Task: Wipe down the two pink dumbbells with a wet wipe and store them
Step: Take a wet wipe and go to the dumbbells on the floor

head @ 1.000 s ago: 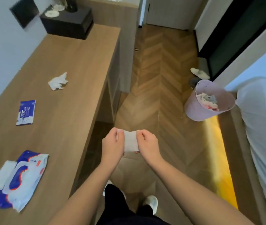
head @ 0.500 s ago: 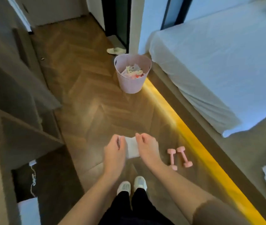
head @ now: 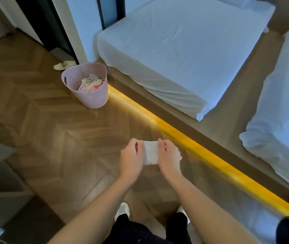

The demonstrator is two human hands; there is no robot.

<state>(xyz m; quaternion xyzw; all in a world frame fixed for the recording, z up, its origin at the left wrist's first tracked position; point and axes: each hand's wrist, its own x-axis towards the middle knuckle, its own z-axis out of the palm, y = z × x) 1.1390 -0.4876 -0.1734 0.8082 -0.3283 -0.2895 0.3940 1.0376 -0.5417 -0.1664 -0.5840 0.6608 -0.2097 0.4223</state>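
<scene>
One wet wipe [head: 150, 154], a small white rectangle, is stretched between the person's hands above the wooden floor [head: 61, 138]. The left hand [head: 130, 160] pinches its left edge and the right hand [head: 169, 158] pinches its right edge, with the fingers [head: 161, 144] on both sides curled onto the cloth. Neither pink dumbbell shows in this view, so I cannot tell where they lie. The step in hand looks like unfolding the wipe. To do it well, draw the edges apart evenly so the damp sheet opens flat without tearing, then lay it over one palm, ready to wrap a dumbbell's handle and ends. Further out, a pink basket [head: 94, 97] stands on the floor beside the glowing yellow strip [head: 201, 152] under the white bed [head: 175, 50].
</scene>
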